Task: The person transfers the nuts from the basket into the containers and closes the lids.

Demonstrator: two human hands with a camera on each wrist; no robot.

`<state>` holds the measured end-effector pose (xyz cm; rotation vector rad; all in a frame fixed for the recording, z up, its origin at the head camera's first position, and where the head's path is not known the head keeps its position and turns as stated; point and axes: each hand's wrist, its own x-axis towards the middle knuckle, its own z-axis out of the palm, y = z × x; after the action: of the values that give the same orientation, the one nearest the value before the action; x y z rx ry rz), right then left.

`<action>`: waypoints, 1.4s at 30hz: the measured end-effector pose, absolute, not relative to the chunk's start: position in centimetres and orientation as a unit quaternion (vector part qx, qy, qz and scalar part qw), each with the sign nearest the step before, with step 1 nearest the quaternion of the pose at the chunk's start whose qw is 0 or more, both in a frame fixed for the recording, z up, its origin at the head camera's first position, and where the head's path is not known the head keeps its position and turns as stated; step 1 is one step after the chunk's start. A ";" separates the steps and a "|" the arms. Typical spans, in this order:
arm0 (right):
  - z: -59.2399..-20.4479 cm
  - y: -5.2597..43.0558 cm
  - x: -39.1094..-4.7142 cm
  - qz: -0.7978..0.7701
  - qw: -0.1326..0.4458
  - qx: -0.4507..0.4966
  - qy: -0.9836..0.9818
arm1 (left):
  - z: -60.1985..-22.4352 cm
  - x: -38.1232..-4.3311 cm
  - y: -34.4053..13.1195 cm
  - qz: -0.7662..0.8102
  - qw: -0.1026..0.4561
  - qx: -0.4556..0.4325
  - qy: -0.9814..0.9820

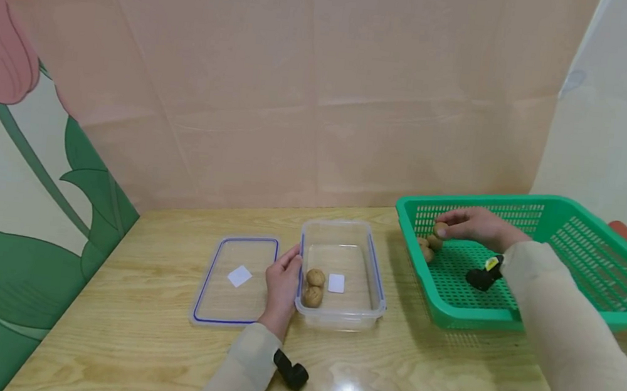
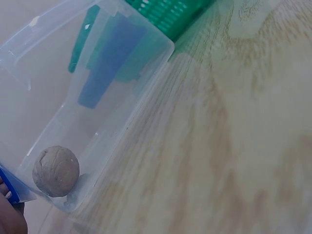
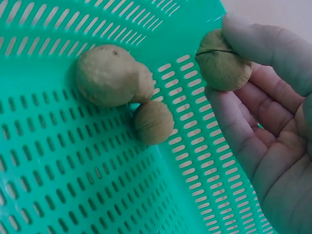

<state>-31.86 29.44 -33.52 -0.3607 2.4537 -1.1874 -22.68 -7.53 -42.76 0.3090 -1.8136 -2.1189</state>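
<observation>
A clear plastic container is touched along its left wall by the left hand; whether the fingers are curled round the rim cannot be told. Two walnuts are held in it, one beyond the other, just right of that hand. Farther right, a green slotted basket is reached into by the right hand, and a single walnut is pinched between its thumb and fingers. Three loose walnuts are gathered near those fingertips, by the basket's left wall.

Left of the left hand, a clear lid with a blue seal is laid on the wood-grain table, its right edge partly covered by that hand. The basket's near rim is crossed by the right sleeve.

In the left wrist view only one walnut is shown in the container; in the right wrist view a dark seam is revealed on the pinched walnut.
</observation>
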 end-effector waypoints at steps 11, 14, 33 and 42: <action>-32.7 29.3 -31.5 -0.435 0.157 -0.133 0.877 | -42.7 -22.5 -7.4 -0.749 0.163 0.105 -0.633; -32.3 29.0 -31.4 -0.437 0.154 -0.129 0.877 | -42.8 -22.5 -7.4 -0.749 0.165 0.101 -0.633; -30.4 24.5 -30.7 -0.523 0.092 -0.091 0.843 | -42.8 -22.5 -7.7 -0.745 0.166 0.104 -0.638; -29.7 21.7 -30.1 -0.562 0.090 -0.097 0.817 | -42.6 -22.7 -7.7 -0.737 0.168 0.111 -0.645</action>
<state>-30.06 21.67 -29.69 -0.2882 2.4283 -1.6695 -22.66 -7.65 -42.56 0.3159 -1.8356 -2.0966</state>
